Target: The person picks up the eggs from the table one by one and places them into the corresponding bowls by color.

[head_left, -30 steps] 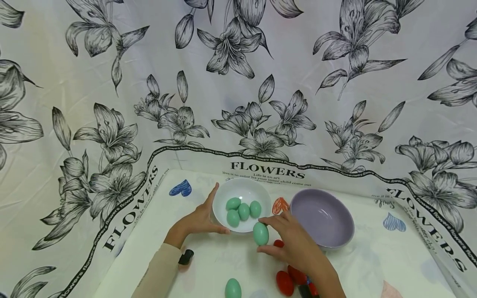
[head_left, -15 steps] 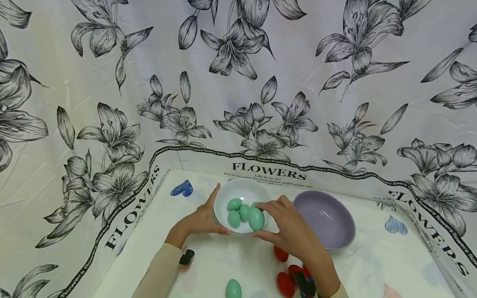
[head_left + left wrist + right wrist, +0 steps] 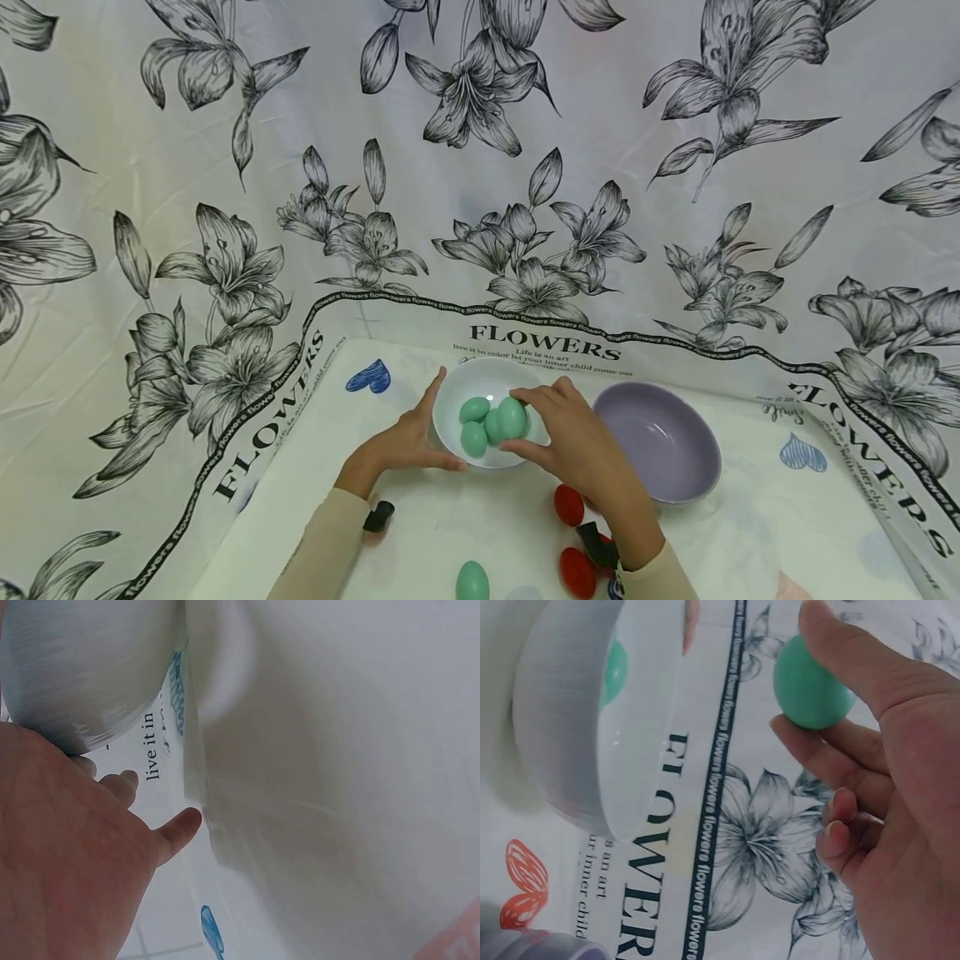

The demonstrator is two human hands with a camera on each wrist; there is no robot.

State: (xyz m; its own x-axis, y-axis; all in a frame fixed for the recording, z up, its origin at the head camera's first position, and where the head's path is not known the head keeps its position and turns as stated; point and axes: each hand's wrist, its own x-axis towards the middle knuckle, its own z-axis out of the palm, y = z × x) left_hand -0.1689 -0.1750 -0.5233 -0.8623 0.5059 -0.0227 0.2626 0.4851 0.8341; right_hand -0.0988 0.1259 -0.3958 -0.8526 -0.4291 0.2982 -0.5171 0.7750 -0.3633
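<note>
A white bowl (image 3: 487,379) with several green eggs (image 3: 473,439) in it sits at the middle of the cloth-covered table. My left hand (image 3: 405,443) holds the bowl's left side, thumb along the front and fingers spread toward the back; the left wrist view shows it against the bowl's outer wall. Between thumb and fingertips, my right hand (image 3: 577,429) pinches another green egg (image 3: 810,686). In the head view this egg overlaps the bowl's inside and partly covers an egg behind it. The right wrist view shows it above the level of the rim.
A purple bowl (image 3: 660,442) stands to the right, with nothing seen inside. Red eggs (image 3: 569,505) lie near my right forearm, partly hidden by it and a black wrist device (image 3: 597,546). One green egg (image 3: 472,581) lies at the front edge of the view.
My right hand has carried the pinched green egg from the white bowl's front right rim inward over the bowl. The left hand stays at the bowl's side.
</note>
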